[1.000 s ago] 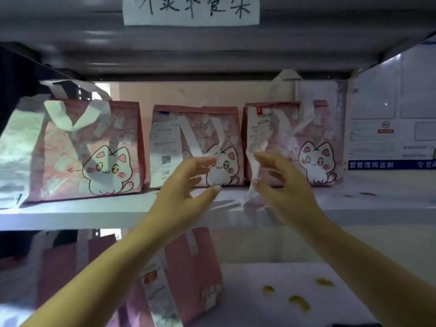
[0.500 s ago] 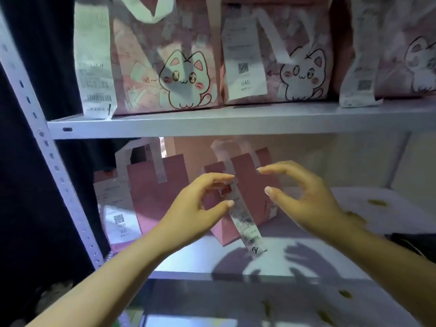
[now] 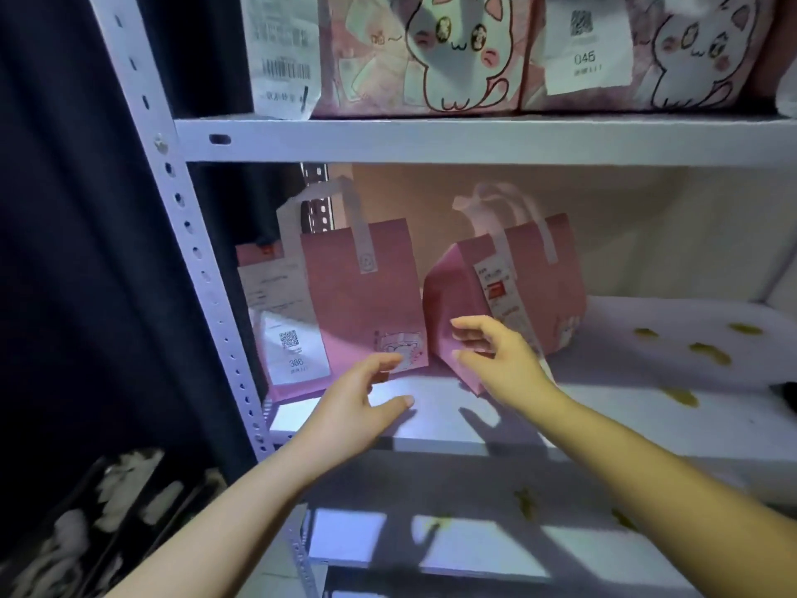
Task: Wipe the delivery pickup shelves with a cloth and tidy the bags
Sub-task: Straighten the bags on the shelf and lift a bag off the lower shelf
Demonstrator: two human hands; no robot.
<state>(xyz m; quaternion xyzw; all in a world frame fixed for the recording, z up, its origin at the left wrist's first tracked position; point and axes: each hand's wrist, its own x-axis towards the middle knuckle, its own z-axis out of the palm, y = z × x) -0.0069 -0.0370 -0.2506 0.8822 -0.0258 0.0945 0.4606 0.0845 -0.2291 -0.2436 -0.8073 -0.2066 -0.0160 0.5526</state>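
Note:
Two pink delivery bags stand on the middle shelf. The left pink bag is upright with a white receipt marked 386 on its side. The right pink bag is turned at an angle, with a receipt hanging down its front. My left hand hovers over the shelf's front edge, fingers spread and holding nothing. My right hand reaches to the angled bag's near corner, fingers straight, at or just short of its surface. Cat-print pink bags line the upper shelf. No cloth is in view.
Yellowish spots mark the right part of the middle shelf. More spots lie on the lower shelf. A perforated white upright bounds the left side, with a dark curtain beyond it. A dark object shows at the right edge.
My view has dropped from the upper shelf to the middle one. Both hands have moved down and forward toward the two pink bags, my right hand closing on the angled bag.

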